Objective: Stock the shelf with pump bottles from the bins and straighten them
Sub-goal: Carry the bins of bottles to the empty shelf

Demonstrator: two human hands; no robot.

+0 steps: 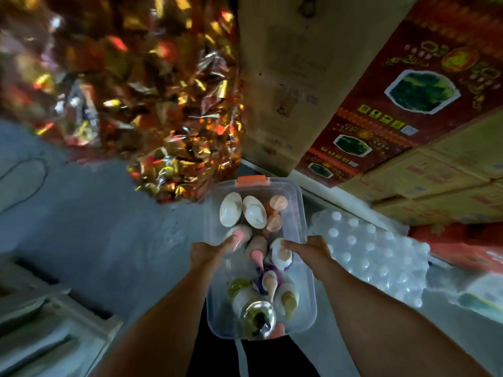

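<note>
Head view: left hand (211,250) and right hand (310,247) are gripping opposite long rims of the clear bin (302,213), pump bottles (255,212) standing between them.

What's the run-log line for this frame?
left hand: grips bin rim | right hand: grips bin rim | bin: carried, holds pump bottles

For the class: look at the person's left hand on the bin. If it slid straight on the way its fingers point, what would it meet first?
Probably the pink pump top just past the left hand, inside the clear bin. Depth is hard to judge from above.
</note>
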